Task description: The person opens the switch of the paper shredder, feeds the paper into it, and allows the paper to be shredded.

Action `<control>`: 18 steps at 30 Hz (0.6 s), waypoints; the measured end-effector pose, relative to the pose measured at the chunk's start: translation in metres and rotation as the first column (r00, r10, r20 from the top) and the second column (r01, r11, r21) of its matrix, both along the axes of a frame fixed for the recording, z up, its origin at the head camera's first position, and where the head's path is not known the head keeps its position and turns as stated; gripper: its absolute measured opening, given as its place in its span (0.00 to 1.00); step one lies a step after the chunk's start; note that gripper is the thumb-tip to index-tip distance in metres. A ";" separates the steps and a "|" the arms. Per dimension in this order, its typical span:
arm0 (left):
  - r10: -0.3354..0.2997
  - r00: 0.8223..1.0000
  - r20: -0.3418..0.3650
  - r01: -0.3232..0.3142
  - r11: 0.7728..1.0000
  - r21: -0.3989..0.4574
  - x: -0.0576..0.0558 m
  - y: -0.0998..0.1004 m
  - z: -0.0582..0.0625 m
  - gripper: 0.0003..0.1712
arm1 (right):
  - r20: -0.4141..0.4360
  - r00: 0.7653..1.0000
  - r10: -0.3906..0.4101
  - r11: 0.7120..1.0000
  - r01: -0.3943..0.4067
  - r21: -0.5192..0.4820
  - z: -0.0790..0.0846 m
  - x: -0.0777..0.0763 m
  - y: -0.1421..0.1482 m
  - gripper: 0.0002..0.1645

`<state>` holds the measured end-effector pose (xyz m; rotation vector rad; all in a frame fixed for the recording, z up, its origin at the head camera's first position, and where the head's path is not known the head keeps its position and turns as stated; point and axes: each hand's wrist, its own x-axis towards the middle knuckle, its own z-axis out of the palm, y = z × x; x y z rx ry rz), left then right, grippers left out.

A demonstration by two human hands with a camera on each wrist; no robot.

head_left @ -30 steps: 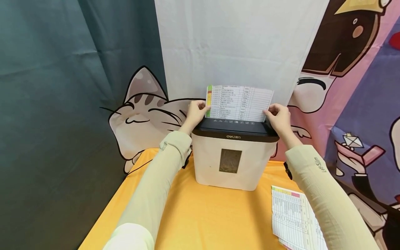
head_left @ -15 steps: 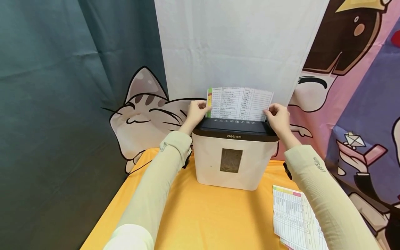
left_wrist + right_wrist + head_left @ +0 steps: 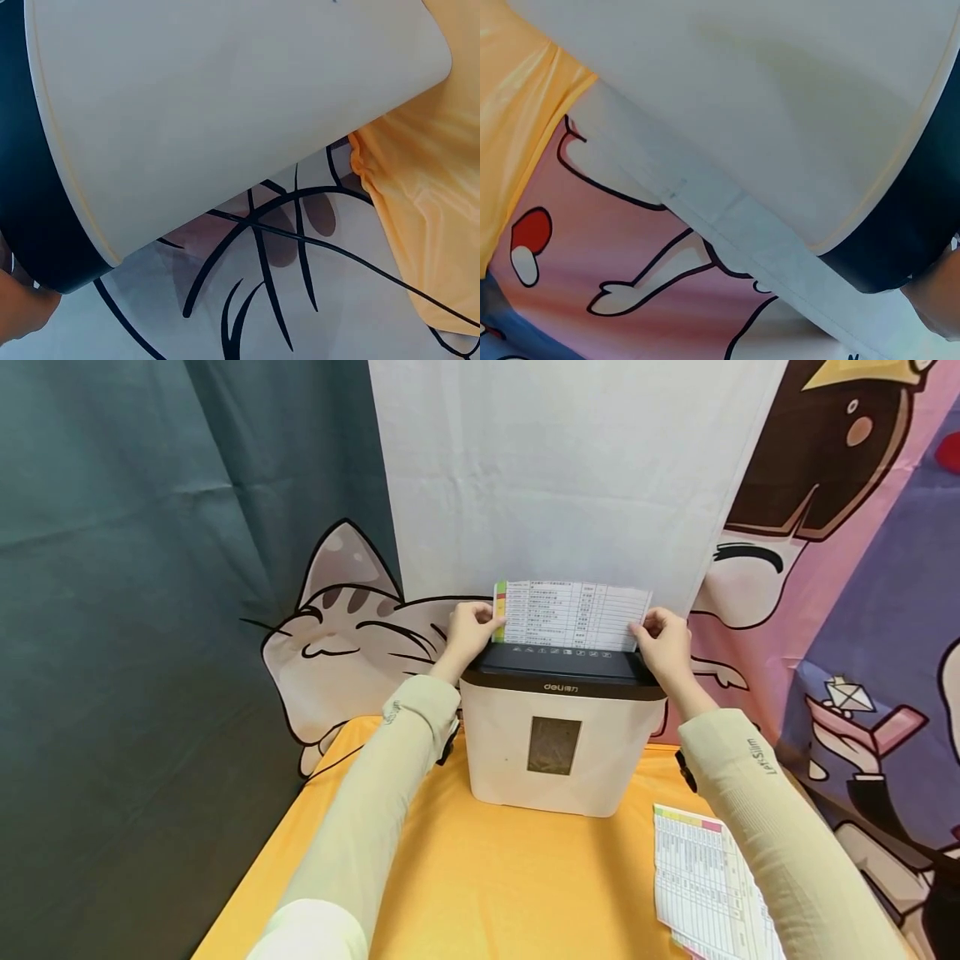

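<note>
A printed sheet of paper (image 3: 573, 617) stands upright in the top of a white paper shredder (image 3: 495, 752) with a black lid (image 3: 562, 670). At the sheet's left edge, over its coloured strip, my left hand (image 3: 471, 628) pinches the paper. My right hand (image 3: 666, 639) pinches the opposite edge, close above the lid's right end. The sheet's lower part is hidden inside the shredder. In the left wrist view only a bit of the left hand (image 3: 26, 307) shows beside the lid; the right wrist view likewise shows a little of the right hand (image 3: 939, 296).
More printed sheets (image 3: 697, 877) lie on the yellow tablecloth (image 3: 510, 885) at the right, partly under the right sleeve (image 3: 780, 827). A black cable (image 3: 352, 259) runs off the table's left side. A cartoon curtain (image 3: 540, 468) hangs close behind the shredder.
The sheet has sunk lower into the shredder, so less of it stands above the lid. Both hands have stayed almost in place at its edges.
</note>
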<state>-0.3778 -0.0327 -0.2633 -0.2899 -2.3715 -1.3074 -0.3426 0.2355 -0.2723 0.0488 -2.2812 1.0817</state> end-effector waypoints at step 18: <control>0.018 1.000 0.004 -0.018 0.999 -0.041 0.006 0.001 0.000 0.10 | -0.002 0.999 0.034 0.998 -0.034 0.048 -0.003 0.002 0.000 0.10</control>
